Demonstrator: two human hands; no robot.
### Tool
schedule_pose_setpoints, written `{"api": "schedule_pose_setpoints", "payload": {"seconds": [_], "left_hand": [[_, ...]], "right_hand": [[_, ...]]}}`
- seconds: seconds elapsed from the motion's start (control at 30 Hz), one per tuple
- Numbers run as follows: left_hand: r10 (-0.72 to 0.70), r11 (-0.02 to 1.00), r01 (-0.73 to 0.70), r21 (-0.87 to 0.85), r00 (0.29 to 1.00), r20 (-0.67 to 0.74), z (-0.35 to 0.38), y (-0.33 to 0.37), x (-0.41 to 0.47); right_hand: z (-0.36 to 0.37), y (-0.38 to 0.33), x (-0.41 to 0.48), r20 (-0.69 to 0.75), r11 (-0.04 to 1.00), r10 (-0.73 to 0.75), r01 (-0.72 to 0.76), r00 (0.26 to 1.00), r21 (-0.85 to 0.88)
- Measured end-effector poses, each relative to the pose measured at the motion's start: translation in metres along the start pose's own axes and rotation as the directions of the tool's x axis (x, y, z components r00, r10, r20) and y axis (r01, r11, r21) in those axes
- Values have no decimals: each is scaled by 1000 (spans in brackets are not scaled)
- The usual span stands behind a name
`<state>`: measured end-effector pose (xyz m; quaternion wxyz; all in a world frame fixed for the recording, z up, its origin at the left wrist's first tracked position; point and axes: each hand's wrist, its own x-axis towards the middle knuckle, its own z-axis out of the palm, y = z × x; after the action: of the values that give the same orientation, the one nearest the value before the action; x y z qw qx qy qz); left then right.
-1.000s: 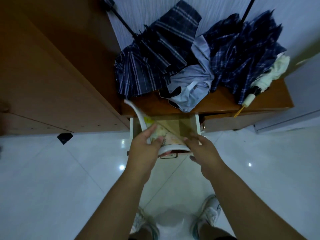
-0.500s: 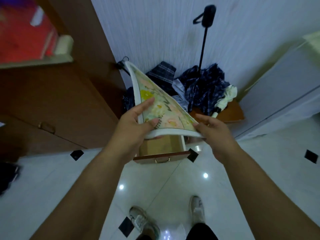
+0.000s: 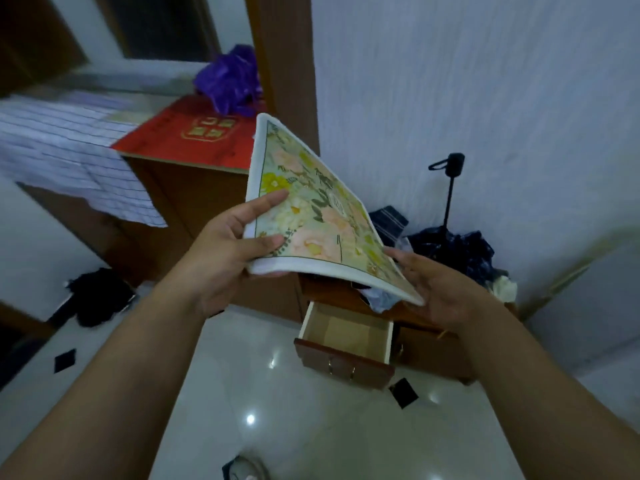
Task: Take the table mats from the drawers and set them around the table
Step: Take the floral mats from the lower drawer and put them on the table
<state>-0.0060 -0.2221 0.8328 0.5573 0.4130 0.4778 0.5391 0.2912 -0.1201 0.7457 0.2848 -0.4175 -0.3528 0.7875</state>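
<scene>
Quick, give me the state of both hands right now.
Left hand: closed on the floral table mats, thumb on top.
Right hand: holding the mats' lower right corner from beneath.

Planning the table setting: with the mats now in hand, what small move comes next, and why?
Probably carry them off toward the table: the floral table mats are clear of the open drawer, which looks empty, held by the left hand and right hand.
</scene>
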Motion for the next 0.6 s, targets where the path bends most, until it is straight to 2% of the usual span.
{"api": "schedule_pose_setpoints", "payload": {"seconds": [0.13, 0.23, 0.33, 0.47, 0.6], "left_hand": [[1, 998, 5, 57, 994, -113, -24, 5, -58], [-12, 994, 35, 101, 975, -222, -42, 4, -103], [-49, 979, 114, 167, 935, -351, -58, 4, -152], [23, 964, 148, 220, 779, -626, -77, -6, -214], [89, 944, 197, 264, 620, -780, -112, -21, -284]], "right_hand": [[28, -4, 5, 112, 996, -76, 80, 991, -35], [58, -4, 1, 252, 973, -122, 165, 960, -160], [94, -1, -5, 347, 882, -194, 318, 918, -348], [160, 16, -10, 483, 727, -219, 472, 848, -499], [244, 55, -15, 606, 584, -187, 583, 773, -565]]}}
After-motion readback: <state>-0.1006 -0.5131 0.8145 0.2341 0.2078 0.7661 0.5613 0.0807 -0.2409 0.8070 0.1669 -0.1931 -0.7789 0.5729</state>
